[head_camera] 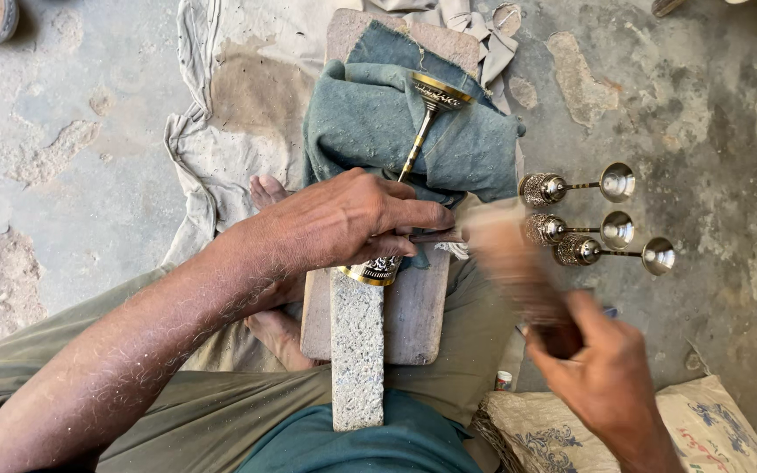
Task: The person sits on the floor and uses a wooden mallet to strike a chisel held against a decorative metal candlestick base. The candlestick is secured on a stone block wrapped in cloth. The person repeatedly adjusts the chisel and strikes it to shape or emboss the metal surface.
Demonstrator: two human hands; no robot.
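My left hand presses down on an engraved brass goblet lying across a wooden board, and its fingers pinch a thin chisel against the cup end. The goblet's stem and foot rest on a folded grey-green cloth. My right hand grips a wooden mallet, blurred by motion, whose head is beside the chisel's end.
Three finished brass goblets lie on the concrete floor at the right. A rough stone bar lies on the board over my lap. A patterned sack sits at the lower right, a dirty cloth under the board.
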